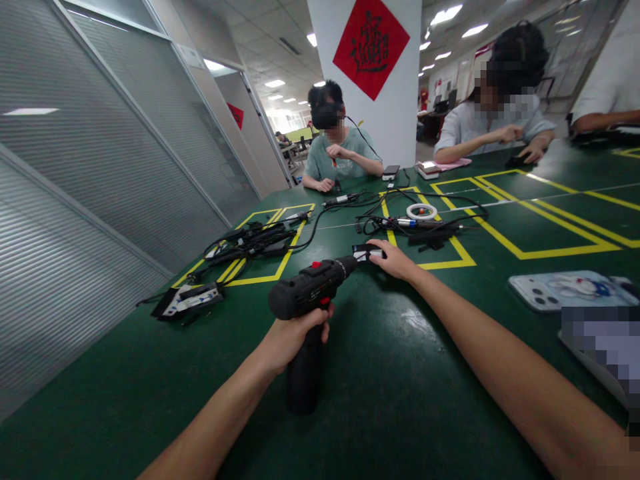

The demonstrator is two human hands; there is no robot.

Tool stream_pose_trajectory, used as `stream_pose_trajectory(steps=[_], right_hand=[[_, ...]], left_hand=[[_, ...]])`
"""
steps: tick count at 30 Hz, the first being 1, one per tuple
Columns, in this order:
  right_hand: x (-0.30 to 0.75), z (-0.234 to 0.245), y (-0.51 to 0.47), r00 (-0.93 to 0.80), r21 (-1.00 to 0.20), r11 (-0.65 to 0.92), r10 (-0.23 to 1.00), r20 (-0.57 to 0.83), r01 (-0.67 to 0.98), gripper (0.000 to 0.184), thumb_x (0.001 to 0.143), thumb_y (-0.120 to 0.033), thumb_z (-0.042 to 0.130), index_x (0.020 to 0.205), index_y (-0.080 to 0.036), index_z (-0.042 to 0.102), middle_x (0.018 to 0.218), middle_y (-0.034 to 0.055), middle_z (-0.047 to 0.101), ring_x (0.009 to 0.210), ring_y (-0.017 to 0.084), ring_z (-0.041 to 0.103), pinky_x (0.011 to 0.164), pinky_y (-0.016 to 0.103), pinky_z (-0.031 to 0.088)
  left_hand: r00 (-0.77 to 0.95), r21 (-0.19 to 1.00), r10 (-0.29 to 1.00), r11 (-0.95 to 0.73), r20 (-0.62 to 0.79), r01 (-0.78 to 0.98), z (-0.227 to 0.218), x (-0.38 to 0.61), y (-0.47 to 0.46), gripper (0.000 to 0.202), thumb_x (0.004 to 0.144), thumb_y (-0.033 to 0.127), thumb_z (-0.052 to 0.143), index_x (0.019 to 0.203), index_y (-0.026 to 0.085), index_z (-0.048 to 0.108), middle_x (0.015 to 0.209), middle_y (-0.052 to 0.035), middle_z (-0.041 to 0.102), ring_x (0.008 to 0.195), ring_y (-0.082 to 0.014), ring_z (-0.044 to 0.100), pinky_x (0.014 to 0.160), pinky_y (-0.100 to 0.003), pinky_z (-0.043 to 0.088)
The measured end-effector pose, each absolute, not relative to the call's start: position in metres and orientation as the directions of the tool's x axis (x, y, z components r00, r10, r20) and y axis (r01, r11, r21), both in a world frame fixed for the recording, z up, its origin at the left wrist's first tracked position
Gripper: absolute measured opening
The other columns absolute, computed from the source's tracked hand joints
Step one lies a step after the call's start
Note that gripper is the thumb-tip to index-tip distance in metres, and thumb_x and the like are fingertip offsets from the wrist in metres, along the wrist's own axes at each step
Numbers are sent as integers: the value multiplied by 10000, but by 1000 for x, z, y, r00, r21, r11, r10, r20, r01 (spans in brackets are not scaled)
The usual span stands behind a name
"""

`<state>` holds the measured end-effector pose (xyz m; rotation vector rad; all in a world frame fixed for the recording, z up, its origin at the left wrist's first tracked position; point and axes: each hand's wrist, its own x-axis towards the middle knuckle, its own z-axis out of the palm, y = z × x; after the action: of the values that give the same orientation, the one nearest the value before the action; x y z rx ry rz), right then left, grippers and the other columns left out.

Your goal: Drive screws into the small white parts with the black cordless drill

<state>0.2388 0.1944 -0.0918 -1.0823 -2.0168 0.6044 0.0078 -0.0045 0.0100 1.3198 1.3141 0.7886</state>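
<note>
A black cordless drill (305, 293) with red switches is gripped round its handle by my left hand (295, 333). Its chuck points away from me and to the right. At the chuck's front end, my right hand (393, 259) has its fingers closed on a small black and white piece (367, 253). I cannot make out exactly what that piece is, or whether the drill's tip touches it. Both hands work over the green tabletop (380, 373).
Black cables (255, 243) lie in a heap at left, near some black and white parts (193, 300). Beyond my right hand are a white ring (421, 211) and pen-like tools (410, 223). A phone (570, 290) rests at right. Two people (343, 150) (493, 127) sit across the table.
</note>
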Motion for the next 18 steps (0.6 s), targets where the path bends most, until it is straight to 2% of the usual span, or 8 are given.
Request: stream_pose_trajectory(steps=[18], right_hand=[[239, -93, 196, -358, -682, 542, 839, 408, 491, 457, 837, -282, 581, 1288, -222, 539, 1223, 83, 578, 1107, 225, 548, 1009, 370, 397]], left_hand=[[178, 954, 963, 154, -203, 256, 8, 7, -4, 146, 828, 278, 523, 874, 158, 593, 580, -10, 598, 582, -139, 516, 580, -252, 365]])
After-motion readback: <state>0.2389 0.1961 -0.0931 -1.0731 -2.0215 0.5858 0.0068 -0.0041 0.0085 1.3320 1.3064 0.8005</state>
